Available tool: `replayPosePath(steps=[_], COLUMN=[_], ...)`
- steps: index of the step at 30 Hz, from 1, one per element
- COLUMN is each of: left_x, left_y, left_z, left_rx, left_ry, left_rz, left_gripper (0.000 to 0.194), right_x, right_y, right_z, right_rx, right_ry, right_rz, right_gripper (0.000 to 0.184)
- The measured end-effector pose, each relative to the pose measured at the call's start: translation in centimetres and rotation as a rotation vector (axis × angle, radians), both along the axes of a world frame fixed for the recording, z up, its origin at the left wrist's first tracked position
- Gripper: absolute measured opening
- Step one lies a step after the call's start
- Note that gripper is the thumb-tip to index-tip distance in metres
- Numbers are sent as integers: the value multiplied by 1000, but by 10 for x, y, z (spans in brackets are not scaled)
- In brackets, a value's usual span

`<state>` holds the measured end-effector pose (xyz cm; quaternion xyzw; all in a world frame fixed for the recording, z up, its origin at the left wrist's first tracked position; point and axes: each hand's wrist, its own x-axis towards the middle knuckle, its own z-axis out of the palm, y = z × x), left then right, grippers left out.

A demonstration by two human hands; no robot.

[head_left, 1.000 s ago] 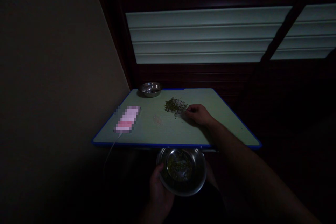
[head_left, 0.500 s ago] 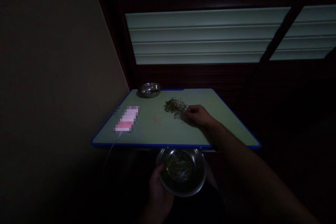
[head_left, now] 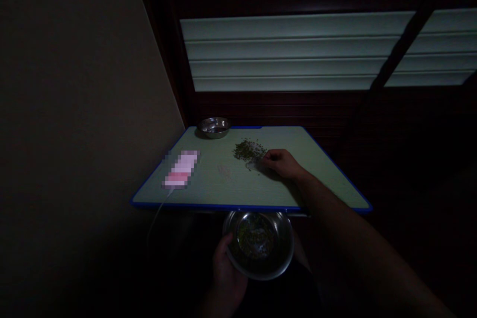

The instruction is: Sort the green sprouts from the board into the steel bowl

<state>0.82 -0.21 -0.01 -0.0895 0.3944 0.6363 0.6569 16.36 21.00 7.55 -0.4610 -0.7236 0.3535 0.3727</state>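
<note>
Below the table's front edge, my left hand (head_left: 227, 271) grips the left rim of a round steel bowl (head_left: 285, 258), thumb over the edge. Small greenish beans or seeds (head_left: 257, 236) lie in its bottom; their exact kind is too dark to tell. Over the tabletop, the fingers of my right hand (head_left: 282, 161) are pinched together on a small, pale, see-through piece (head_left: 254, 164), whose kind I cannot make out. It lies at the near side of a loose heap of the same greenish grains (head_left: 246, 149).
The light green folding table (head_left: 208, 191) has a blue rim. A smaller steel bowl (head_left: 213, 129) stands at its back left corner. A phone with a blurred, lit screen (head_left: 181, 169) lies at the left, its white cable (head_left: 158, 211) hanging over the edge. Behind is a slatted panel (head_left: 279, 52).
The pale piece in my right hand has shifted slightly left and toward me, and shows more at the heap's near edge. My left hand and the bowl hold about the same place.
</note>
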Motion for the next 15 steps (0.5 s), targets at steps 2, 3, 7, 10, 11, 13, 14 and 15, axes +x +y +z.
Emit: replayPosePath(steps=[2,3,7,10,11,13,14,15], left_x=[0,0,0,1,1,1,1,1], left_y=[0,0,0,0,0,0,0,0], left_z=[1,1,0,-1,-1,-1,0,0], left_rx=[2,5,16,39,43,36,32,30], left_ry=[-1,-5,-20,-22,-17,-5,-3,-5], left_rz=[-1,1,-8,-3,0,1,-3,-9], left_gripper=[21,21,22,21,21,21,21,21], right_x=[0,0,-1,-2,-3,-4,-5,-5], right_y=[1,2,4,4,5,5,5,5], right_z=[-1,-2,-5,-5,-5,-6,-6,-6], right_rx=[31,44,52,61,62,55,50,44], right_ry=[12,10,-27,-43,-43,-35,-29,-21], right_rz=[-19,-24,-9,12,17,24,28,36], right_gripper=[27,27,28,28,27,26,27,27])
